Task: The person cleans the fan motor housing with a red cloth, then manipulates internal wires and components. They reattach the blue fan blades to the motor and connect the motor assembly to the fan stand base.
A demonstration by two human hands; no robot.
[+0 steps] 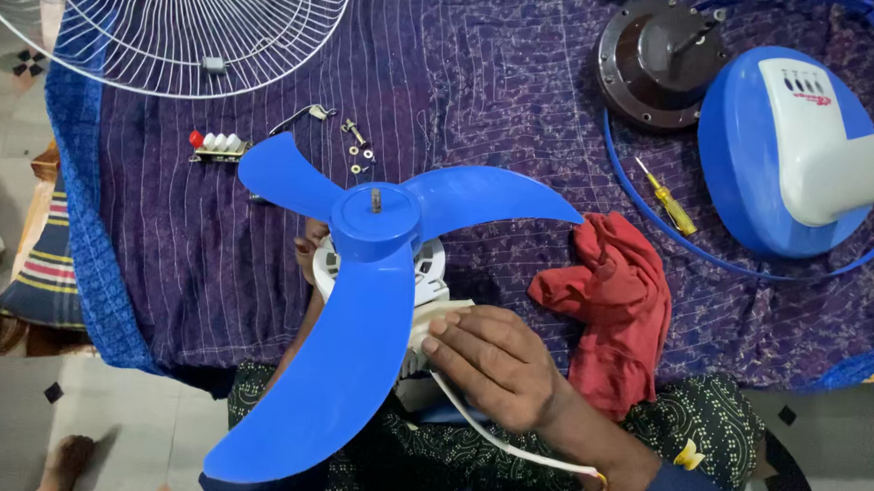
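The right hand [496, 361] lies flat, fingers spread and pressed on the white plastic motor housing [434, 319], steadying it without closing round it; a thin white cord [507, 445] runs out under the wrist. The left hand [311, 250] is mostly hidden behind the three-bladed blue plastic fan blade [377, 263]; only fingertips show at the housing's far side, so I cannot tell how its grip is set. The blade sits on the housing's bare metal shaft [375, 199], above the lap, at the near edge of the quilted purple cloth [503, 81].

With nothing visible locking the hub, the blade could probably slide off or tilt if the housing tips. The long lower blade overhangs the knees and might catch. The cord could snag under the wrist.

Small loose screws and washers [358, 149] lie near the hub, easily scattered by a swinging blade. A crumpled red rag [612, 292] lies just right of the hand. Further out are a yellow-handled screwdriver [667, 199], a white wire fan guard [191, 24], a dark round motor plate [661, 59] and a small switch block with one red and several white buttons [215, 146].

The blue dome-shaped fan base [755, 161] carries a white rectangular panel [797, 89] with small dark marks and a little red emblem.
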